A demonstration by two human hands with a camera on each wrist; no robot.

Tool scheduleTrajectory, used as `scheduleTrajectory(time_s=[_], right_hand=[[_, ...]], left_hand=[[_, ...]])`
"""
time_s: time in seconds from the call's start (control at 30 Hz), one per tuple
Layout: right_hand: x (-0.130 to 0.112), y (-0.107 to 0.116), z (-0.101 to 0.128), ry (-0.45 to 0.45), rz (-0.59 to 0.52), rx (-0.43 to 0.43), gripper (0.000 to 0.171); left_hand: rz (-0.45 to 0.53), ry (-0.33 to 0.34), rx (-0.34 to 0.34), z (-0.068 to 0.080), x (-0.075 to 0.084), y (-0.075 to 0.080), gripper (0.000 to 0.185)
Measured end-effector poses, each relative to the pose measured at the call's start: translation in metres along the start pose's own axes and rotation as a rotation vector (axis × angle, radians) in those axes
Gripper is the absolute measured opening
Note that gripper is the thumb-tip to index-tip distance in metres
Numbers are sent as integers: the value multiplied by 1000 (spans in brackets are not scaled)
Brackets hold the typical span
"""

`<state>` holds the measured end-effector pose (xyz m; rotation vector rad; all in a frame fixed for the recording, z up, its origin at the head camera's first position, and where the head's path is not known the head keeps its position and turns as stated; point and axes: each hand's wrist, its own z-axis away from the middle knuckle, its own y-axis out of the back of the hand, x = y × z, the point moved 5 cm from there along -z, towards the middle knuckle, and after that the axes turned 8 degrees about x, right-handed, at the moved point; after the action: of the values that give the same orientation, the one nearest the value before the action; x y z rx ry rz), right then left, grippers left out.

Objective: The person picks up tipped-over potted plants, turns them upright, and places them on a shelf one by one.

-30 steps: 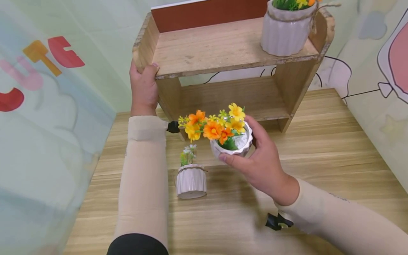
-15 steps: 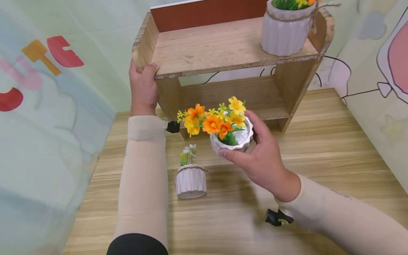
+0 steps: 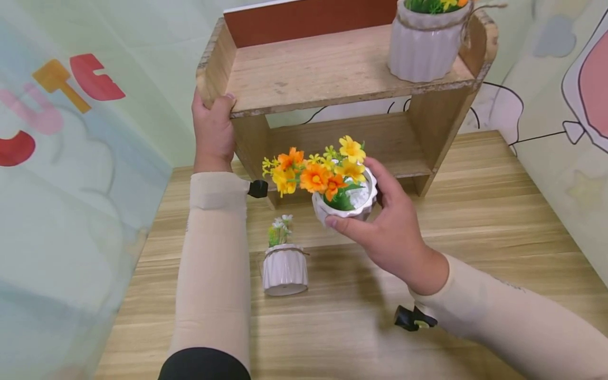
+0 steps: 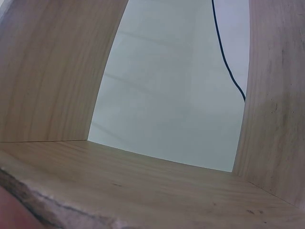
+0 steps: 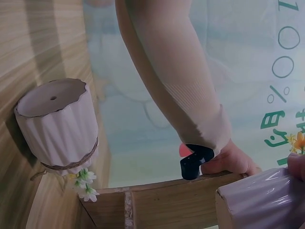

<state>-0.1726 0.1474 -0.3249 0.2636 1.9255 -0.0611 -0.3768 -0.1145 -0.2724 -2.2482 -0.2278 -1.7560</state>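
Flowerpot (image 3: 320, 209), glossy, fluted, right fingers (image 3: 387, 180) curled round it mid-frame; left fingers (image 3: 199, 106) grip wooden shelf (image 3: 309, 74); wood-grain table (image 3: 484, 221), pastel walls (image 3: 147, 95).

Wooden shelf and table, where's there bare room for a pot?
The top board is bare between the left hand and upright flowerpot. The tabletop is bare between the shelf, right-hand backdrop and right sleeve. Crowded: in front of the shelf, where the white-flowered pot lies tipped and the right hand holds another flowerpot.
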Motion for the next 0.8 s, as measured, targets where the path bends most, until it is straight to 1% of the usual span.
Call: scheduleTrajectory(time_s=[0.4, 0.63, 0.8], right_hand=[[-6, 1, -6, 29, -41, 14, 96], [-10, 2, -8, 35, -39, 15, 96], [-11, 2, -10, 35, -39, 13, 97]], left_hand=[[25, -10, 0, 0, 1, -1, 65], [-6, 14, 6, 0, -1, 1, 66], [-2, 11, 5, 0, -1, 1, 67]])
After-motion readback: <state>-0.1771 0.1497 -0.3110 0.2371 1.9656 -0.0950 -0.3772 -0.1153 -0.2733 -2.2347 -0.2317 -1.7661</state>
